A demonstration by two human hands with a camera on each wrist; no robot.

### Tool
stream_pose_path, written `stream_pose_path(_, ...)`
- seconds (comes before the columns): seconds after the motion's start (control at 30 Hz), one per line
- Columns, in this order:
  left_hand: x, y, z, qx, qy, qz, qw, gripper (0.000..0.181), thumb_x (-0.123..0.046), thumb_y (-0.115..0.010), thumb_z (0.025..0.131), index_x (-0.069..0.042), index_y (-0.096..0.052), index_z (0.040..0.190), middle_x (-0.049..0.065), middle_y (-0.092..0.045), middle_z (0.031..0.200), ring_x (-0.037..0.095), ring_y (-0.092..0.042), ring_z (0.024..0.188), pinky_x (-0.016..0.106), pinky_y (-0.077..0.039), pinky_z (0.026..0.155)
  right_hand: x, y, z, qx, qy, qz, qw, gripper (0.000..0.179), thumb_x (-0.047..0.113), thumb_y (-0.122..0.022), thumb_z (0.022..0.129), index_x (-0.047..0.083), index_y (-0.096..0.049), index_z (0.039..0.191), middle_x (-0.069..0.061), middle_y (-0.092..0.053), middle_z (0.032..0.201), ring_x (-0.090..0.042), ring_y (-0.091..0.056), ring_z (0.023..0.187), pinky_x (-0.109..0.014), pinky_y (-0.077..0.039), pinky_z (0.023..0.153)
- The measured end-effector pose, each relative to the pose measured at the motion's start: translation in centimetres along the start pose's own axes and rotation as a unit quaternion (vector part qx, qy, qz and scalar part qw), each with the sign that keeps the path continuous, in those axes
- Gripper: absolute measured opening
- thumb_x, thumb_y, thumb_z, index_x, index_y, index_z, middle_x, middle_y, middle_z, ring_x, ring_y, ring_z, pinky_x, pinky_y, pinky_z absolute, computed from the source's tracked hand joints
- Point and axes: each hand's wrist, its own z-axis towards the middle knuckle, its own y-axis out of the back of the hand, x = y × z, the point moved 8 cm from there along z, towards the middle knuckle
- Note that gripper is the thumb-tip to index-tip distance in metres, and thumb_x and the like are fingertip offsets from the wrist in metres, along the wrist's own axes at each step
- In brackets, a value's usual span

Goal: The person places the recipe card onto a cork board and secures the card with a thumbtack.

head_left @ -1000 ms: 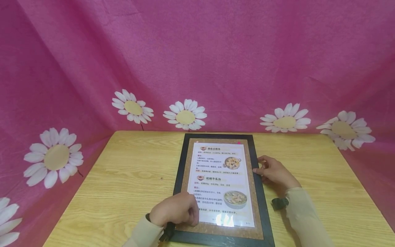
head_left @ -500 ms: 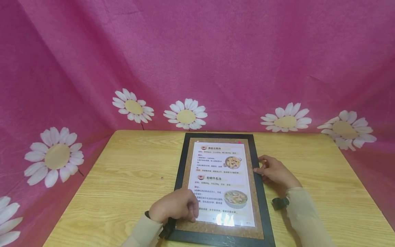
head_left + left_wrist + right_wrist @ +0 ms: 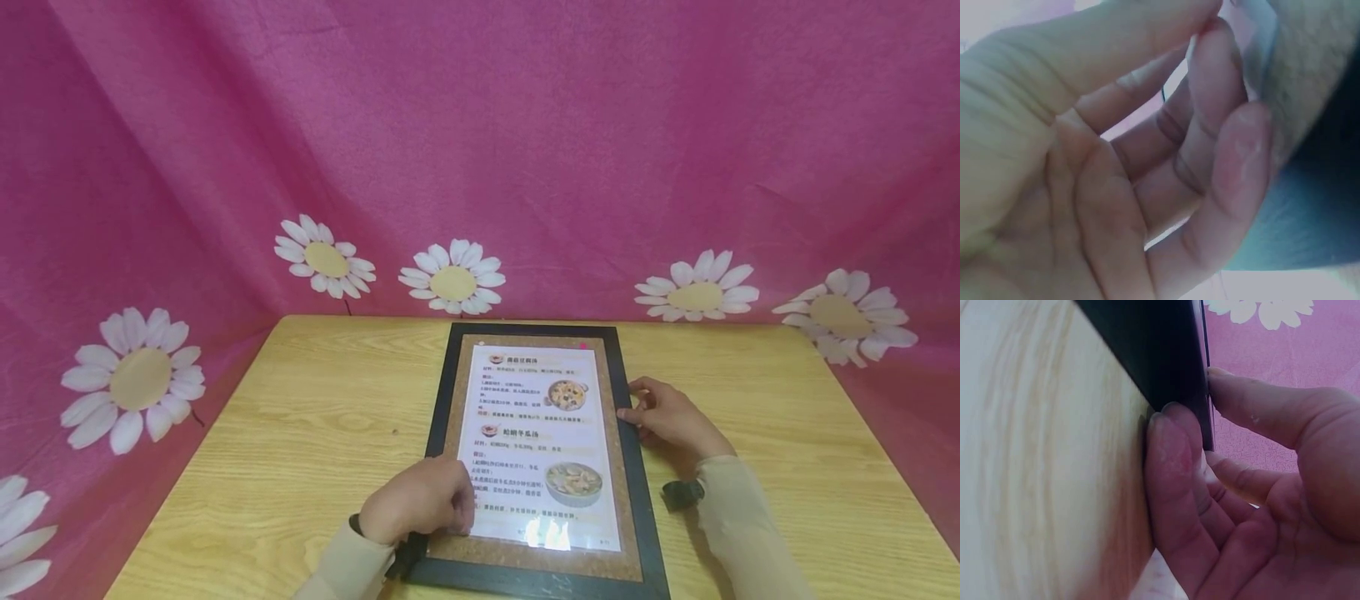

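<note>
A black-framed cork board (image 3: 628,500) lies on the table with a glossy printed recipe sheet (image 3: 525,492) over its cork. My left hand (image 3: 420,498) is bent over the sheet's lower left edge, its fingers curled. In the left wrist view, the thumb and index fingertip pinch together right at the sheet's pale edge (image 3: 1261,47), and the other fingertips come down beside the cork. My right hand (image 3: 671,417) grips the board's right side: in the right wrist view the thumb is on the face and curled fingers (image 3: 1172,456) are against the frame's outer side.
Two pins hold the sheet's top: a pink pin (image 3: 582,345) at right and a pale pin (image 3: 482,342) at left. The wooden table (image 3: 322,400) reaches back to a pink curtain (image 3: 525,150) printed with daisies. Light glares on the sheet's lower part.
My left hand has moved slightly left and up along the sheet's lower left edge, uncovering more print. My right hand stays at the frame, and the board has not visibly moved.
</note>
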Motion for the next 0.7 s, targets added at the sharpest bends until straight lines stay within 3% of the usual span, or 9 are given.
stream_pose_path(0.23, -0.76, -0.53, -0.28, 0.018, -0.01, 0.036, 0.9991, 0.02, -0.011, -0.079, 0.074, -0.019, -0.067, 0.061, -0.008, -0.056, 0.057, 0.009, -0.048, 0.052, 0.024, -0.04, 0.048, -0.08, 0.02, 0.05, 0.001, 0.003, 0.002, 1.0, 0.064, 0.034, -0.07, 0.088, 0.006, -0.041, 0.138, -0.011, -0.056, 0.096, -0.022, -0.056, 0.08, -0.03, -0.05, 0.07)
stream_pose_path(0.7, -0.76, -1.01, -0.42, 0.037, -0.012, 0.035, 0.9986, 0.017, -0.011, -0.082, 0.071, -0.02, -0.07, 0.062, -0.008, -0.059, 0.059, 0.009, -0.047, 0.054, 0.023, -0.039, 0.05, 0.05, -0.04, 0.03, 0.002, 0.002, -0.007, 1.0, 0.064, 0.033, -0.07, 0.088, 0.006, -0.041, 0.139, -0.011, -0.054, 0.096, -0.022, -0.057, 0.079, -0.03, -0.051, 0.07)
